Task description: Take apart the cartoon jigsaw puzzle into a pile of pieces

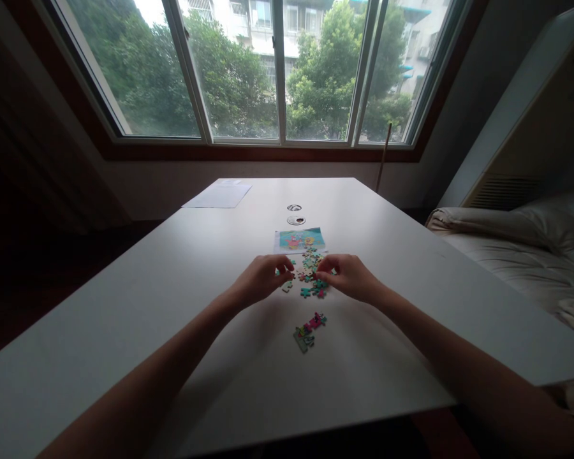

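Small jigsaw puzzle pieces [310, 258], mostly teal with some pink and cream, lie loose in a pile on the white table [172, 287]. My left hand [265, 277] is at the pile's left edge, thumb and fingers curled together at a small puzzle piece. On the right side, my right hand [347, 275] pinches a small piece at its fingertips, over the pile. Both hands cover some of the pieces. Nearer to me lies a joined cluster of puzzle pieces [303, 338], grey-green and pink. A coloured picture sheet [301, 240] lies flat just beyond the pile.
Two round dark-and-white marks or discs [295, 220] are on the table past the picture sheet. White paper [220, 194] rests at the far left corner. A padded sofa [521, 248] stands to the right, with a window [282, 70] beyond the table and a thin stick [384, 156] beneath it.
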`<action>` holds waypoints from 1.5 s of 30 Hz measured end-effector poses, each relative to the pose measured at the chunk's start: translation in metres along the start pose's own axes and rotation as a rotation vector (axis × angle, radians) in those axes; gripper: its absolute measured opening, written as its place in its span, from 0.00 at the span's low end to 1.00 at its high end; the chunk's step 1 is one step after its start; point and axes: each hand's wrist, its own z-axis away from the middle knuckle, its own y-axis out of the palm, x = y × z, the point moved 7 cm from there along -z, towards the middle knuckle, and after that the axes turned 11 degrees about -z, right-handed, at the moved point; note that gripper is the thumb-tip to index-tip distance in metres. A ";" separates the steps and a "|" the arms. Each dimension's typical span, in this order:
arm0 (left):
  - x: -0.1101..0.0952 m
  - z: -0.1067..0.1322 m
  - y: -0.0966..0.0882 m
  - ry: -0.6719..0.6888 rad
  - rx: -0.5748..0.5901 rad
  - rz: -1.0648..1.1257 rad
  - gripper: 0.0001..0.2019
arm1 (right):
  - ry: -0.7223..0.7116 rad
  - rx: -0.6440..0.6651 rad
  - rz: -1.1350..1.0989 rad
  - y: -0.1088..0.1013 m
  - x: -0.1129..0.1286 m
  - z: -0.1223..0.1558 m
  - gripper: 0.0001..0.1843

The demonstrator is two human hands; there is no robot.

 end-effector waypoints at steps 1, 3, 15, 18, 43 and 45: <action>-0.003 0.001 0.000 0.043 -0.006 -0.120 0.07 | -0.022 -0.002 0.075 0.000 0.001 0.000 0.06; -0.007 0.003 0.001 0.083 -0.004 -0.298 0.06 | -0.087 0.017 0.144 0.002 0.008 0.002 0.06; -0.026 0.008 0.010 0.235 0.175 -0.220 0.11 | -0.161 0.610 0.083 0.040 0.024 0.025 0.11; -0.033 0.012 0.015 0.281 0.272 -0.144 0.12 | -0.156 0.604 0.089 0.040 0.022 0.024 0.10; -0.044 0.019 0.022 0.348 0.309 -0.085 0.09 | -0.062 0.470 0.005 0.031 0.014 0.014 0.08; -0.042 0.018 0.021 0.330 0.316 -0.101 0.09 | -0.059 0.430 0.006 0.029 0.013 0.012 0.09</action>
